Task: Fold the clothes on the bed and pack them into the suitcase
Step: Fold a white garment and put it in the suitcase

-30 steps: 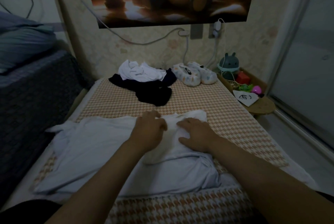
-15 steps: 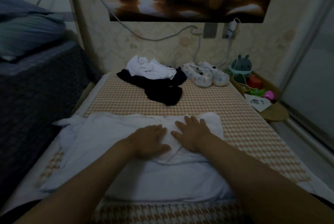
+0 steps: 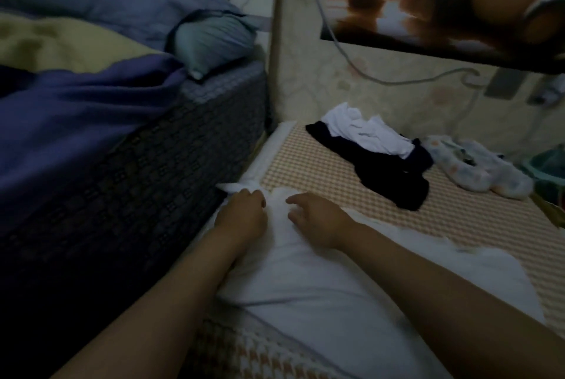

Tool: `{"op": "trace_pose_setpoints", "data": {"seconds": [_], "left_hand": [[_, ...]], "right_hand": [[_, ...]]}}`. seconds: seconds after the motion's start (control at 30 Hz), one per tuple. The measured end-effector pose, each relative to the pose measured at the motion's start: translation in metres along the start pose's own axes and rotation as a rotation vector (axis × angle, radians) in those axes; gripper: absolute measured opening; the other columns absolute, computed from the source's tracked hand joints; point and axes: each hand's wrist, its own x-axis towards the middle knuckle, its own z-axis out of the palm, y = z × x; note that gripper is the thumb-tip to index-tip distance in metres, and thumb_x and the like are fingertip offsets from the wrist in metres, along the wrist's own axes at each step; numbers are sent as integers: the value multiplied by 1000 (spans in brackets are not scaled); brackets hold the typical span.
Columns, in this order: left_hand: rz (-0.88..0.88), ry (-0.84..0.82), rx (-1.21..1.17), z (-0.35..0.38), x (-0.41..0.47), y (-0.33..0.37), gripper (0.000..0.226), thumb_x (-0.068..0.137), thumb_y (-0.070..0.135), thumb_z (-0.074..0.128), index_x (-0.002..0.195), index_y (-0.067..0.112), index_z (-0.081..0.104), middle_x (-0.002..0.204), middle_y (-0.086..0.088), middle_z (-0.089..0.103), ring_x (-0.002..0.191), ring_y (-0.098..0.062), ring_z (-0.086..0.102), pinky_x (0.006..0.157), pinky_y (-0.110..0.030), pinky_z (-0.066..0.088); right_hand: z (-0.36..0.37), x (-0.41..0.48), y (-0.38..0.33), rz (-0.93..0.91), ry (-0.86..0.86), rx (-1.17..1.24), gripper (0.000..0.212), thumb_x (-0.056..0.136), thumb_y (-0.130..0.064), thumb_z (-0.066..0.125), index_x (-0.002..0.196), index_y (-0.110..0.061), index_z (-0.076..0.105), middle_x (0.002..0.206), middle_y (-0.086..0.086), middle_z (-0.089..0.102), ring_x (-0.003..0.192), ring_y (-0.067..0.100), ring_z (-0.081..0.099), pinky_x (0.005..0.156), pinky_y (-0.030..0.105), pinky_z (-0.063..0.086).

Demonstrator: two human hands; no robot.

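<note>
White garment [image 3: 305, 287] beneath left hand [image 3: 241, 218], fingers tight on cloth; right hand [image 3: 319, 221] fingers apart.

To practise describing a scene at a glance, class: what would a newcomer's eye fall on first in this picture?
The left hand grips, and the right hand touches, a white garment spread across the near end of the checked bed. Farther up the bed lies a dark garment with a crumpled white one on top, patterned slippers to its right.
</note>
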Motion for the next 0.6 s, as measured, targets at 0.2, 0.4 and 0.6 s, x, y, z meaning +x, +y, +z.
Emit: {"op": "trace_pose_setpoints", "data": {"seconds": [0.2,0.4,0.6], "left_hand": [[38,-70,-18,-10,-14,-37,43,100,28,42,142,15,41,144,-16,38,132,-33,36,107,-39,35],[13,-97,-115,-14,3,-39,45,101,30,43,142,11,42,145,-14,42,129,-29,44,102,-30,38],[-217,49,-453,-1,22,-44,48,87,28,63,126,-1,55,124,-17,60,111,-30,59,84,-27,47]], "right_hand": [[26,76,-37,19,-4,71,42,101,-20,45,142,-10,46,142,11,50,128,25,47,102,24,32],[46,113,-45,141,13,259,54,95,-28,58,142,-4,44,144,11,45,132,27,43,107,27,32],[22,111,-25,224,105,747,64,79,0,72,138,-10,50,126,12,58,99,19,61,74,24,51]]}}
